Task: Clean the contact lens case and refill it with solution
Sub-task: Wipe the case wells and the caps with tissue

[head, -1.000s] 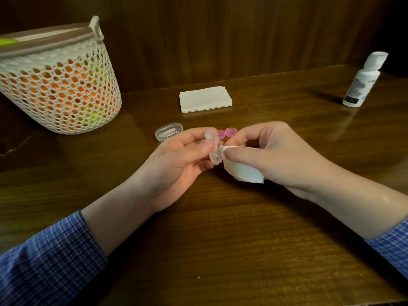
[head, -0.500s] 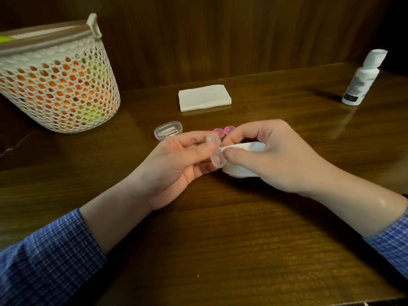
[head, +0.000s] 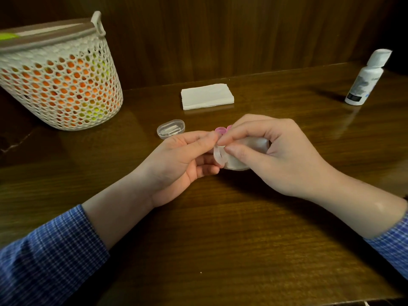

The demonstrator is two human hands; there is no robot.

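- Left hand (head: 181,160) pinches one clear case (head: 219,156) mid-desk; right hand (head: 276,155) pinches one tissue (head: 254,143) against it.
- Two pink caps (head: 220,130) lie behind.
- One bottle (head: 365,78) stands at the desk's (head: 220,239) far right corner.
- One basket (head: 61,85), far left, holds orange and yellow things.

Two bare forearms entered from the lower corners of the frame, each ending in a bare hand with no rings, watch or bracelet showing. The left hand (head: 176,160) had short, plain nails, as did the right hand (head: 278,155). Both arms wore blue sleeves with a fine white check, pushed back well short of the wrists: the left sleeve (head: 48,257) at lower left, the right sleeve (head: 390,244) at the lower right edge.
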